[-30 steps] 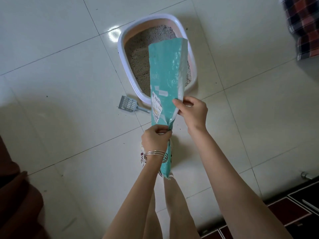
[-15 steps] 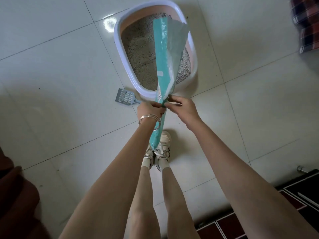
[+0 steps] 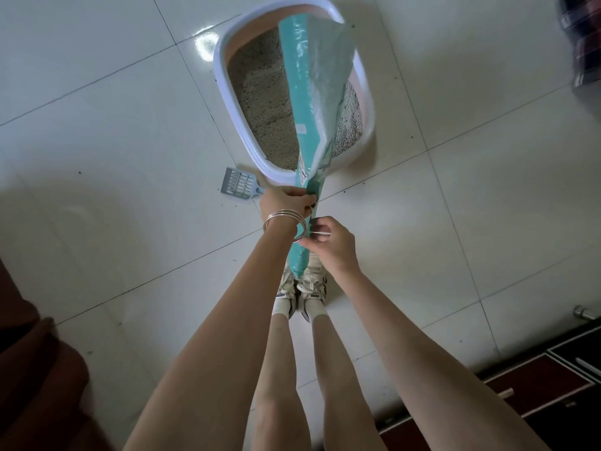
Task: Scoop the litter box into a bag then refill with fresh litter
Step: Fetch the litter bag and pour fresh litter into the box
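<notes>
Your left hand [image 3: 287,203] grips the teal litter bag [image 3: 312,102] at its pinched waist; your right hand [image 3: 328,242] pinches it just below. The bag's long axis runs up the frame, its far end over the litter box [image 3: 224,83] at upper centre.

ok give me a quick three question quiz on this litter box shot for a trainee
1. True or false: the scoop lies inside the litter box.
2. Which of the hands grips the teal bag higher up, nearer the box? A left hand B right hand
3. Fill in: the left wrist wears ____.

Key: 1 false, it lies on the floor beside the box. 2 A. 3 bangles.
</notes>
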Tool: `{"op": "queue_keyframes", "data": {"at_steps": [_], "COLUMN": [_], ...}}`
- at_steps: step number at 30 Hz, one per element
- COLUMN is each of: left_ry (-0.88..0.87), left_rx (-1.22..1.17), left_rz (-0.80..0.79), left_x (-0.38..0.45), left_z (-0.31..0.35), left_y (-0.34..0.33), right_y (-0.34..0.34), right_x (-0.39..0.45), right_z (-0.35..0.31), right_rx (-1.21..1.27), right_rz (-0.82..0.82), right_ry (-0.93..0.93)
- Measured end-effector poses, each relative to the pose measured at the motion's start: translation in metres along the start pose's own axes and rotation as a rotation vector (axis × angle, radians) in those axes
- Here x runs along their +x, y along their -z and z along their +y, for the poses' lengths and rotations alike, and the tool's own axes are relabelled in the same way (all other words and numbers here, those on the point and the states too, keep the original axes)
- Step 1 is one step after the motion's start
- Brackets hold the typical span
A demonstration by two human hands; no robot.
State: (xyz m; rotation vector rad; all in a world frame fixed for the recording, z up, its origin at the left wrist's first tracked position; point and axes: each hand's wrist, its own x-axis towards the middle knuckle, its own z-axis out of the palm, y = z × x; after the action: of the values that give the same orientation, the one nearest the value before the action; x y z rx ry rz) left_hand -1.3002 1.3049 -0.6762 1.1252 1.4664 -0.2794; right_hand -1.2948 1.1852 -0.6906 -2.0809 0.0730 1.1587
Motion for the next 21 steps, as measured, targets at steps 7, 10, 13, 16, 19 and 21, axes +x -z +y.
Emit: {"op": "queue_keyframes", "data": {"at_steps": [7, 10, 13, 16, 19, 21], "left_ry": [-0.089, -0.208, -0.307, -0.355, -0.348, -0.386], "left_rx": [-0.088, -0.101, -0.104, -0.067, 0.026, 0.115], "left_rz": [-0.006, -0.038, -0.140, -0.254, -0.277, -0.287], "left_x": [0.000, -0.004, -0.013, -0.023, -0.029, -0.031], "left_z": [-0.013, -0.023, -0.038, -0.060, -0.086, -0.099], "left_y": [0.000, 0.005, 0.015, 0.027, 0.034, 0.034], "right_y": [0.002, 0.011, 0.020, 0.026, 0.027, 0.026], "right_x": [0.003, 0.003, 0.002, 0.003, 0.002, 0.002], "right_z": [-0.003, -0.006, -0.011, -0.015, -0.020, -0.023], "right_rx": [-0.319, -0.315, -0.255, -0.170, -0.082, -0.023], "right_rz": [0.164, 0.146, 0.115, 0.082, 0.038, 0.022], "right_ry": [0.059, 0.054, 0.050, 0.051, 0.045, 0.023]}}
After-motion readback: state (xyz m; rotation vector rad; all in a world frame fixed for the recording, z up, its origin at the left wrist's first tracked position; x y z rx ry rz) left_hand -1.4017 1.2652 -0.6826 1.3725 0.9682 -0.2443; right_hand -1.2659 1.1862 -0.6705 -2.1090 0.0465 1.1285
